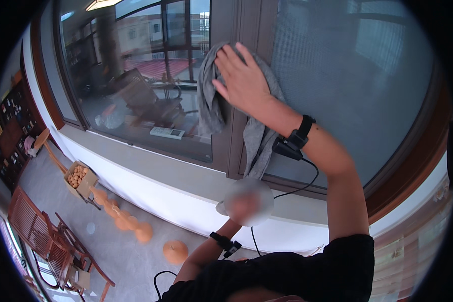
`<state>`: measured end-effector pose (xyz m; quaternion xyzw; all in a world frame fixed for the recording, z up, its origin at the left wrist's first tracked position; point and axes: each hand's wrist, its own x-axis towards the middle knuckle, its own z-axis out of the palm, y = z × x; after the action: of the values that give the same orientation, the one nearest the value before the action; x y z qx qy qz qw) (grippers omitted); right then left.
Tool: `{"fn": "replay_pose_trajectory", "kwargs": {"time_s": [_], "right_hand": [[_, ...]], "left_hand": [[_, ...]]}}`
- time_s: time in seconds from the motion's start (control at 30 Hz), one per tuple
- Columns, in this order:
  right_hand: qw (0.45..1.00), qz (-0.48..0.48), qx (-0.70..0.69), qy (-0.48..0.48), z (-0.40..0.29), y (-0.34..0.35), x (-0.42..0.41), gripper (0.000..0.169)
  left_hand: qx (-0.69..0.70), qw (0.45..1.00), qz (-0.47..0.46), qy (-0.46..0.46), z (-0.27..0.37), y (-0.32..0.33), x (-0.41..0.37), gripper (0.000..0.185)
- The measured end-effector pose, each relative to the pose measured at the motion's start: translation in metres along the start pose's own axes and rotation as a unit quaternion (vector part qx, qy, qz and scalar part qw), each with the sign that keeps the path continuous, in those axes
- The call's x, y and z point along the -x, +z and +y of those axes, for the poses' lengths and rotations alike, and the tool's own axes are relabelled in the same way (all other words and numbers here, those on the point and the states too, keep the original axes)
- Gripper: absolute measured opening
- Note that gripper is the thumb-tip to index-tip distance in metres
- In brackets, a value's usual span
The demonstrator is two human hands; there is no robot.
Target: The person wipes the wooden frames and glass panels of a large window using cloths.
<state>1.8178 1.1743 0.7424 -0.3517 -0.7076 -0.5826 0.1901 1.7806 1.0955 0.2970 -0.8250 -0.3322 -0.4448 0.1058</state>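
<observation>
My right hand lies flat with fingers spread on a grey cloth, pressing it against the dark frame between two window panes. The cloth is bunched over the frame and the edge of the left glass pane. Its lower part hangs down towards the sill. My left hand is lower, in front of the pale window sill. A blurred disc covers it, so its fingers and grip are hidden. A bit of grey cloth shows beside it. Both wrists wear black straps with cables.
Right of the frame is a mesh screen. A remote control shows in the left pane, through it or reflected. On the floor are a cardboard box of small round orange-brown items, several orange gourd-like objects and a wooden slatted chair.
</observation>
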Motion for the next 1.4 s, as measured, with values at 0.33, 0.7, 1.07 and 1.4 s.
{"fn": "replay_pose_trajectory", "kwargs": {"time_s": [0.33,0.7,1.07,1.4], "right_hand": [[0.972,-0.139,-0.031,-0.184,-0.062,0.022,0.068,0.056],[0.993,0.086,0.08,0.019,0.075,-0.007,-0.075,0.049],[0.969,0.166,0.154,0.101,0.198,-0.053,-0.224,0.038],[0.973,-0.039,-0.068,-0.217,0.03,-0.005,-0.02,0.057]], "left_hand": [[-0.049,0.999,-0.006,0.002,-0.011,0.034,0.021,0.037],[0.1,0.993,0.063,0.02,0.005,-0.008,-0.011,0.03],[0.195,0.976,-0.085,-0.039,0.009,-0.033,-0.02,0.045],[0.114,0.989,-0.091,0.004,-0.005,-0.008,-0.012,0.041]]}}
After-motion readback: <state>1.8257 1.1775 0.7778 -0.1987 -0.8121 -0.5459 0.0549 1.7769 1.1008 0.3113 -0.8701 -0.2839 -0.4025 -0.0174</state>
